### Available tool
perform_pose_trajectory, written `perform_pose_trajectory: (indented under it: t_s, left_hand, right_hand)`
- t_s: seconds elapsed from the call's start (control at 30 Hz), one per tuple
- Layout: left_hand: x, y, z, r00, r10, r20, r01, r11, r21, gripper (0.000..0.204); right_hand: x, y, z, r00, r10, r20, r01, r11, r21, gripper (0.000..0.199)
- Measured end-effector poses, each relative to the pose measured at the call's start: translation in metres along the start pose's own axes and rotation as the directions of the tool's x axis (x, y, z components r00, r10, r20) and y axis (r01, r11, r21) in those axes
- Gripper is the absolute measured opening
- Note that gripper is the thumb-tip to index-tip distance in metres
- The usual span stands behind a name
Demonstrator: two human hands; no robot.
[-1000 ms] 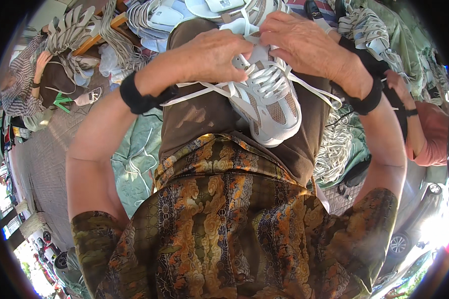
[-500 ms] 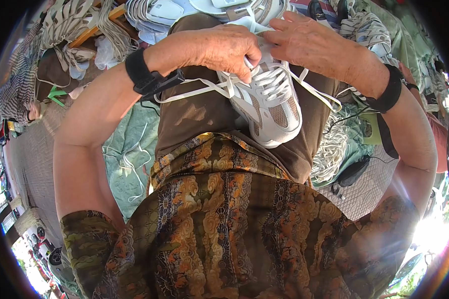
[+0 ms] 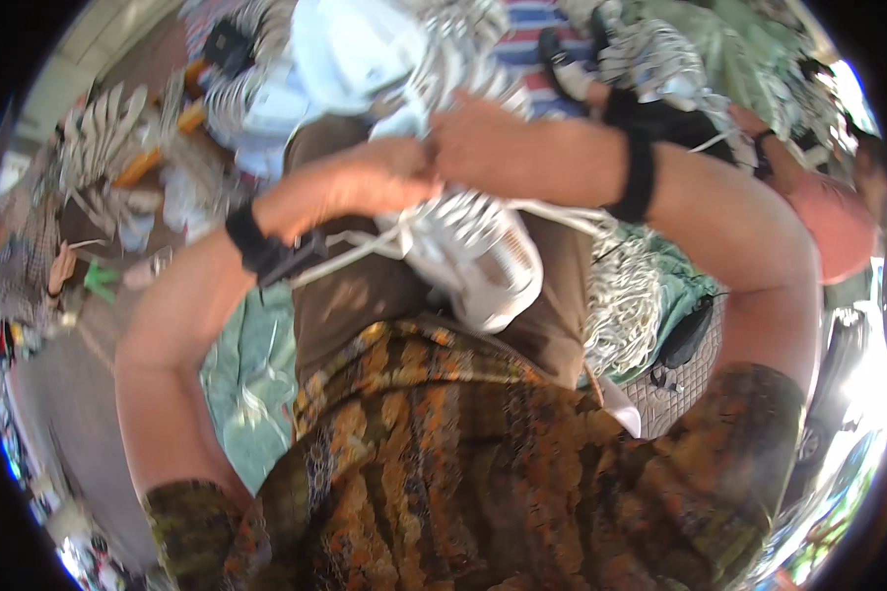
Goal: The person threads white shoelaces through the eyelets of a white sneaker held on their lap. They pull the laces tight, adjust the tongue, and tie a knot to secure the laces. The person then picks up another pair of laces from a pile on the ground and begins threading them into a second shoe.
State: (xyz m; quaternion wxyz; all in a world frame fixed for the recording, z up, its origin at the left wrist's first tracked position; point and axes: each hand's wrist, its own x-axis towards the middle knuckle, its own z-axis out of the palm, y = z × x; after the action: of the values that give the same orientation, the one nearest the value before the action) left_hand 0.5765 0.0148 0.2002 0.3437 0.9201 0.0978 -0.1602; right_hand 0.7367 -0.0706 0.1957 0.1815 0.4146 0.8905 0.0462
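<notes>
A white and tan sneaker (image 3: 478, 266) rests on my brown-trousered lap, its toe toward me. My left hand (image 3: 394, 172) is closed at the upper lacing, gripping the shoe there; its fingertips are blurred. Against it, my right hand (image 3: 478, 143) is curled with bent fingers over the shoe's collar end, and what it pinches is hidden. White laces criss-cross the shoe's front. One loose lace end (image 3: 350, 258) trails left under my wrist, another (image 3: 562, 212) runs right below my right forearm.
White shoe parts (image 3: 360, 54) are heaped just beyond my knees. A pile of white laces (image 3: 626, 300) lies on green cloth at my right. More stacked uppers (image 3: 103, 133) stand far left. Another person's arm (image 3: 828, 217) shows at the right, and a hand (image 3: 62, 268) at the far left.
The view has shifted, and hands and shoe now appear lower and further left. My right hand has gone from spread fingers to a curled fist close against my left hand.
</notes>
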Motion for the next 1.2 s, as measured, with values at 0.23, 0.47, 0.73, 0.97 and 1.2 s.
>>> perform_pose_trajectory:
  t_s: [0.23,0.47,0.73,0.97,1.2]
  left_hand:
    - [0.005,0.003,0.012,0.991,-0.121,-0.054,0.106,0.969,-0.222,0.028]
    - [0.004,-0.014,0.001,0.967,-0.207,0.149,0.255,0.824,-0.506,0.021]
    - [0.024,-0.01,-0.001,0.964,-0.004,0.265,-0.035,0.989,0.142,0.012]
    - [0.008,0.006,0.001,0.936,-0.314,0.161,0.351,0.871,-0.344,0.021]
    - [0.013,-0.008,0.009,0.922,-0.373,0.105,0.384,0.841,-0.381,0.016]
  right_hand:
    - [-0.003,-0.006,0.0,0.99,0.137,-0.033,-0.13,0.978,0.161,0.015]
    - [-0.008,0.002,0.005,0.912,0.396,-0.105,-0.23,0.708,0.668,0.012]
    - [-0.009,-0.01,0.022,0.85,0.428,-0.307,-0.083,0.685,0.724,0.008]
    - [-0.008,-0.009,0.037,0.772,0.47,-0.428,0.054,0.623,0.78,0.007]
    - [-0.007,-0.01,0.039,0.734,0.479,-0.481,0.114,0.611,0.783,0.007]
